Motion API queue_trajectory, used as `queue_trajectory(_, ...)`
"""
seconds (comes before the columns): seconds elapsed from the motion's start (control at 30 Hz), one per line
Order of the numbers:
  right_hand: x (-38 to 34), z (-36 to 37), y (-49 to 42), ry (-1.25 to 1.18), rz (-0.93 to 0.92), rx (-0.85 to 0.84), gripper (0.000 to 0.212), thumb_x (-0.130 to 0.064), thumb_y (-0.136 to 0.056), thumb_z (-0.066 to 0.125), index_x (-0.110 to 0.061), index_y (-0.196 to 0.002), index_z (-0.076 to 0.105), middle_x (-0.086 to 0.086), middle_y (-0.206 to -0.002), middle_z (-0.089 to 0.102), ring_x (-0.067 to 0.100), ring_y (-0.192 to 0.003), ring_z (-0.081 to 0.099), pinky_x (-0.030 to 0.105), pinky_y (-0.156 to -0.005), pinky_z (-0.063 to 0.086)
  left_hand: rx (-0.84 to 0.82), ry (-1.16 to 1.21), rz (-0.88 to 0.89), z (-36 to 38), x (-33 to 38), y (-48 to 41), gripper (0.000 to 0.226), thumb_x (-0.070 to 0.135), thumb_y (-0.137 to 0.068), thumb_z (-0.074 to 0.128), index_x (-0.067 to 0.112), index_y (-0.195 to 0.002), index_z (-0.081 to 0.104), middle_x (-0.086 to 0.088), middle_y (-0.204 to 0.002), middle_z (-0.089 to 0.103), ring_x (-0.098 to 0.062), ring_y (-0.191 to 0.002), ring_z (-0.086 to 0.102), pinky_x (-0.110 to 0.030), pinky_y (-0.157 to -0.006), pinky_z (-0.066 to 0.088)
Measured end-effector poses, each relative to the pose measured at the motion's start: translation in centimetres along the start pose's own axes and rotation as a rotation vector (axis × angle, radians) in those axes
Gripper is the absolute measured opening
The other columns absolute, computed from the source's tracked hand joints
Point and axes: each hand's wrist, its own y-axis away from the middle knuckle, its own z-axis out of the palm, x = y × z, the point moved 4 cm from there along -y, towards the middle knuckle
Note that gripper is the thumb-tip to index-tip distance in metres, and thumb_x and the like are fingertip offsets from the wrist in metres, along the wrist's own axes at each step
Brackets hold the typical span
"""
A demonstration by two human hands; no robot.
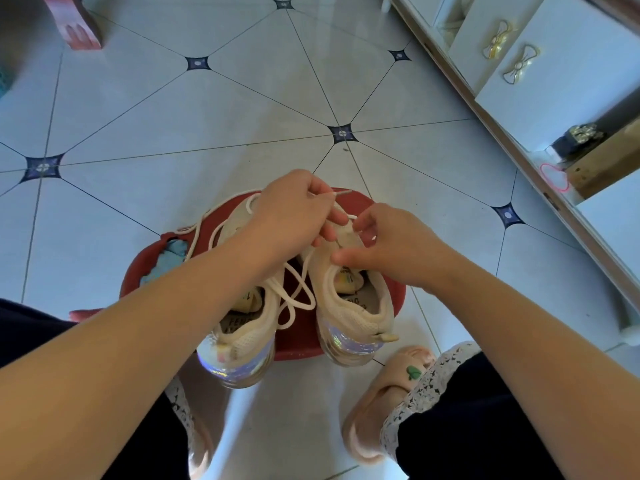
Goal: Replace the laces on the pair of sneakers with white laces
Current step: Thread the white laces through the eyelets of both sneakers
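The white lace (pixel 295 293) is partly threaded through the right sneaker (pixel 349 308). Its slack runs in loose loops across the gap to the left sneaker (pixel 242 337) and out over the far-left rim of the red stool (pixel 298 346). Both sneakers stand upright, side by side on the stool, heels near, toes far. The stool stands on the tiled floor (pixel 207 116), directly in front of the person.

Left hand (pixel 291 209): fingers curled, thumb and fingertips pinching the lace close to its end. The stiff tip projects to the right beyond the fingers. The hand is above the toe area of the two sneakers.

Right hand (pixel 391 240): fingers curled at the lacing area of the right sneaker, with the thumb tip at the far edge of the shoe opening. Whether the fingers hold the lace, the upper or nothing cannot be told, as the hand covers the contact point.

A blue cloth (pixel 175 249) lies in a recess at the left side of the stool. A pink slipper (pixel 384 393) is on the floor near right of the stool. A white cabinet (pixel 561 84) with two bow-shaped handles (pixel 495 43) stands along the right side, and a cardboard box (pixel 606 161) sits beside it
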Motion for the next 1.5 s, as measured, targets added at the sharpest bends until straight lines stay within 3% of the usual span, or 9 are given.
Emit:
queue_trajectory(0.23,-0.3,-0.2,0.1,0.061,-0.042,0.096,0.052,-0.044,-0.071,0.073,-0.018,-0.112,0.055,-0.007,-0.091,0.059,0.011,-0.086,0.057,0.021,-0.066,0.041,-0.051,-0.342,0.097,1.3,-0.6,-0.1,0.015,0.019,-0.091,0.045,0.024,-0.077,0.049,0.008,-0.069,0.068,0.003,-0.051,0.054,-0.018,-0.057,0.045)
queue_trajectory(0.4,-0.5,-0.6,0.5,0.157,-0.092,0.200,0.020,-0.031,-0.085,0.060,-0.017,-0.093,0.071,-0.002,-0.090,0.069,0.014,-0.083,0.061,0.022,-0.066,0.046,-0.011,-0.408,0.103,0.3,-0.9,-0.2,0.011,0.021,-0.089,0.048,0.020,-0.081,0.055,0.010,-0.063,0.066,0.007,-0.048,0.052,-0.013,-0.051,0.036)
queue_trajectory(0.47,0.2,-0.7,0.4,0.027,-0.030,0.183,0.017,-0.024,-0.086,0.059,-0.014,-0.084,0.073,0.002,-0.084,0.070,0.017,-0.079,0.063,0.028,-0.067,0.052,-0.017,-0.417,0.103,0.3,-1.1,-0.1,0.011,0.022,-0.089,0.050,0.022,-0.079,0.055,0.012,-0.057,0.062,0.012,-0.046,0.050,-0.011,-0.049,0.034)
queue_trajectory(0.6,1.5,-0.1,0.2,-0.454,0.176,0.090,0.011,-0.013,-0.085,0.061,-0.012,-0.080,0.071,0.007,-0.085,0.071,0.025,-0.083,0.069,0.043,-0.077,0.057,-0.032,-0.424,0.150,0.8,-1.2,0.1,0.016,0.021,-0.088,0.053,0.026,-0.073,0.050,0.009,-0.065,0.063,-0.002,-0.061,0.054,-0.024,-0.063,0.040)
queue_trajectory(0.7,1.7,0.3,0.2,-0.493,0.176,0.102,0.012,-0.013,-0.085,0.061,-0.010,-0.081,0.071,0.011,-0.085,0.071,0.029,-0.084,0.068,0.046,-0.078,0.056,-0.033,-0.425,0.162,1.1,-1.5,0.0,0.008,0.022,-0.088,0.055,0.022,-0.080,0.053,0.007,-0.071,0.062,-0.012,-0.069,0.055,-0.025,-0.064,0.040)
queue_trajectory(0.93,1.6,0.4,0.4,-0.457,0.120,0.186,0.013,-0.026,-0.083,0.066,-0.019,-0.072,0.067,0.002,-0.079,0.069,0.021,-0.080,0.067,0.046,-0.078,0.055,0.052,-0.285,0.205,1.8,-1.6,0.5,0.005,0.023,-0.088,0.053,0.025,-0.083,0.052,0.005,-0.094,0.065,-0.009,-0.087,0.059,-0.021,-0.071,0.044)
queue_trajectory(1.17,1.9,0.5,0.7,-0.578,0.179,0.218,0.018,-0.017,-0.083,0.064,-0.006,-0.070,0.068,0.012,-0.080,0.070,0.035,-0.085,0.066,0.053,-0.075,0.054,0.008,-0.353,0.208,1.6,-2.1,0.3,0.008,0.024,-0.088,0.054,0.027,-0.080,0.053,0.007,-0.086,0.068,-0.006,-0.080,0.059,-0.010,-0.064,0.038)
queue_trajectory(1.3,2.2,1.2,0.9,-0.730,0.235,0.247,0.015,-0.011,-0.083,0.061,-0.003,-0.073,0.069,0.017,-0.084,0.070,0.035,-0.088,0.066,0.053,-0.080,0.054,-0.015,-0.400,0.201,1.8,-2.3,0.1,0.005,0.023,-0.085,0.055,0.024,-0.081,0.056,0.004,-0.081,0.067,-0.013,-0.079,0.060,-0.030,-0.071,0.047)
queue_trajectory(1.5,2.4,2.1,1.3,-0.959,0.268,0.217,0.014,-0.010,-0.085,0.060,-0.001,-0.082,0.071,0.020,-0.088,0.070,0.034,-0.086,0.068,0.045,-0.080,0.054,0.030,-0.441,0.207,2.0,-2.4,0.0,0.009,0.022,-0.085,0.056,0.026,-0.077,0.053,0.005,-0.073,0.061,-0.013,-0.073,0.057,-0.034,-0.065,0.048)
